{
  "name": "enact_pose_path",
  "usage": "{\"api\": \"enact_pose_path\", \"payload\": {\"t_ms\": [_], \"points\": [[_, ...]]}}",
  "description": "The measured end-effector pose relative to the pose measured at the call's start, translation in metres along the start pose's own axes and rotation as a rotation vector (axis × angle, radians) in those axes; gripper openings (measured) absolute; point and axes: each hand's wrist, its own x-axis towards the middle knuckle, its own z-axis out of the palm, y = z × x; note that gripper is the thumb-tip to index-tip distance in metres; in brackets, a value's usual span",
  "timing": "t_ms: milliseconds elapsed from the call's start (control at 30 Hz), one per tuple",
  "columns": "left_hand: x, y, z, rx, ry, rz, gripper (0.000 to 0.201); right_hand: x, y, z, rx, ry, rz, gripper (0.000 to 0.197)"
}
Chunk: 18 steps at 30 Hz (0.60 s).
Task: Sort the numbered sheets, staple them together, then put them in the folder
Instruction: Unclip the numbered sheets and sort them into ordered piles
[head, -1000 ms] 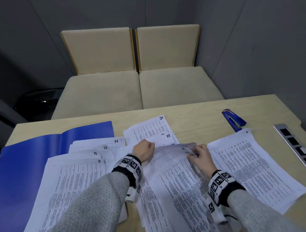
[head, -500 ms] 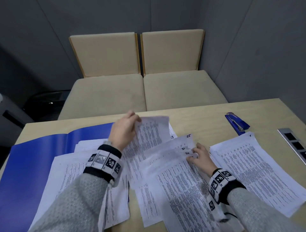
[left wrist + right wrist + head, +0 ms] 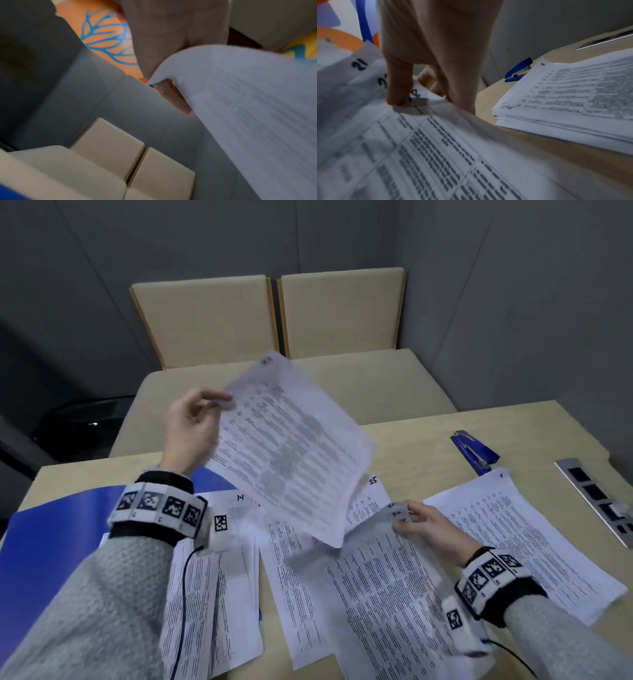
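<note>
My left hand (image 3: 195, 422) pinches the top edge of a printed sheet (image 3: 291, 446) and holds it up above the table; the left wrist view shows a finger curled under that sheet (image 3: 248, 115). My right hand (image 3: 424, 525) pinches the top corner of a fanned bundle of sheets (image 3: 387, 594) numbered around 20 and 21, thumb on top (image 3: 399, 83). A stack topped by sheet 1 (image 3: 520, 542) lies at the right. Sheet 25 (image 3: 370, 494) and sheet 14 (image 3: 236, 508) lie in the middle. The open blue folder (image 3: 51, 542) lies at the left, the blue stapler (image 3: 474, 451) at the far right.
The wooden table (image 3: 411, 446) carries more loose sheets (image 3: 205, 611) at the front left over the folder. A metal socket strip (image 3: 599, 501) is set into the right edge. Two beige upholstered seats (image 3: 274, 337) stand behind the table against grey walls.
My left hand has pulled one sheet out of the middle pile and raised it high above the table. My right hand stays on the bundle's corner, lifting it slightly.
</note>
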Motion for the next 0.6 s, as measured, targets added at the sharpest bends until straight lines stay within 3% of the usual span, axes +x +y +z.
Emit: {"api": "enact_pose_path", "payload": {"t_ms": [100, 200, 333, 500, 600], "points": [[-0.017, -0.021, 0.027, -0.012, -0.182, -0.083, 0.028, 0.0, -0.01, -0.005, 0.091, -0.044, 0.048, 0.029], [-0.036, -0.03, 0.05, 0.064, -0.306, -0.072, 0.028, 0.003, -0.018, -0.004, 0.065, -0.03, 0.054, 0.03], [-0.05, -0.041, 0.073, 0.087, -0.402, -0.075, 0.033, 0.013, -0.017, 0.005, 0.127, -0.023, 0.055, 0.027], [-0.09, -0.06, 0.101, 0.045, -0.622, -0.31, 0.027, 0.03, -0.002, 0.02, 0.021, 0.135, 0.022, 0.026], [-0.107, -0.077, 0.112, 0.026, -0.686, -0.369, 0.024, 0.036, 0.01, 0.025, -0.12, 0.157, 0.031, 0.01]]}}
